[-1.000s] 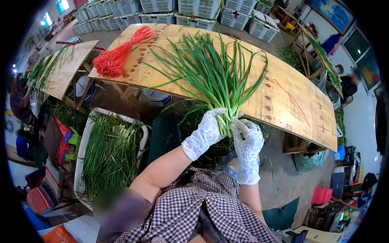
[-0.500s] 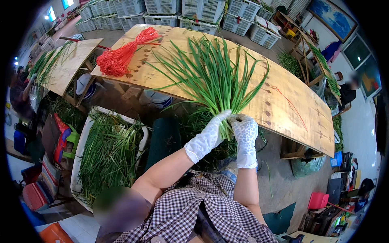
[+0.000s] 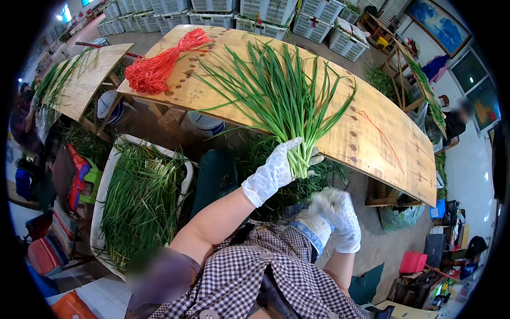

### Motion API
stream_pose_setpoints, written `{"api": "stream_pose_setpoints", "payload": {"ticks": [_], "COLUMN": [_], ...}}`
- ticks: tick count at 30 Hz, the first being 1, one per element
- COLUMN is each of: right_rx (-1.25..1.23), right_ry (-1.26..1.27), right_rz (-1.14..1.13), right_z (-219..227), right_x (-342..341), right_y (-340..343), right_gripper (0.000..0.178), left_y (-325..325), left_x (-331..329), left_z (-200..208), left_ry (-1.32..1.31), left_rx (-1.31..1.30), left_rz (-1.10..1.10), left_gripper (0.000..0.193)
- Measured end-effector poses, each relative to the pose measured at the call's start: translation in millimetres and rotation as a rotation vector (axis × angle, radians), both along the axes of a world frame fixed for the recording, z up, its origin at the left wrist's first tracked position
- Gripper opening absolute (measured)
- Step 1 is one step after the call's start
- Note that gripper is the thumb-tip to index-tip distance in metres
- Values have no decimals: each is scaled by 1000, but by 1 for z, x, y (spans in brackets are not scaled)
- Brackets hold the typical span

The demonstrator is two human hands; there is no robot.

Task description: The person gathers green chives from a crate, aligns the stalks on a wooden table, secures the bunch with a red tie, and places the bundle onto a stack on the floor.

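left hand (image 3: 279,167) clamped on green chive bunch (image 3: 281,101); right hand (image 3: 340,218) blurred, grip unclear.

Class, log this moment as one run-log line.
left hand: grips fanned bunch of green chives | right hand: off bunch, blurred | surface: curved plywood table

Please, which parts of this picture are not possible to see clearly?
- Head view: the right hand is motion-blurred, so its fingers cannot be told apart.
- The base of the green onion bunch is hidden inside the left hand.
- The contents of the white crates are cut off by the upper edge.
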State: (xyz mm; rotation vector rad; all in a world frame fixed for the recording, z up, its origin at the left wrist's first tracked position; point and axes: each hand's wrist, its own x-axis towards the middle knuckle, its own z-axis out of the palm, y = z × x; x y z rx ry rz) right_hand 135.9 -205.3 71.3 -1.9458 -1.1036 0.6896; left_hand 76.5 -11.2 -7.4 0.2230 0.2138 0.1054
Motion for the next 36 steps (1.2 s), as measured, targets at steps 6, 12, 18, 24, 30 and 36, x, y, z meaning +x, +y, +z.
{"api": "stream_pose_setpoints", "payload": {"ticks": [6,12,18,24,30,36], "right_rx": [415,-184,-371,101,247,-206], "right_ry": [-397,-680,-417,-809,60,-281], "right_rz": [-488,-432,-339,-311,233,-188], "right_z": [-32,5,-1,-42,-18,-18], "right_x": [5,11,23,21,5,0], "right_y": [44,102,116,91,27,-2], "right_gripper": [17,31,27,19,19,31], "left_y": [1,-2,5,1,12,12], "left_x": [-2,-1,7,10,9,4], "left_z": [-4,-4,-28,-2,-14,-9], "left_ry": [-61,82,17,158,135,22], "left_rx": [-9,-19,-6,-23,13,-5], "left_rz": [-18,77,107,56,51,-11], "left_gripper": [47,40,36,27,31,44]}}
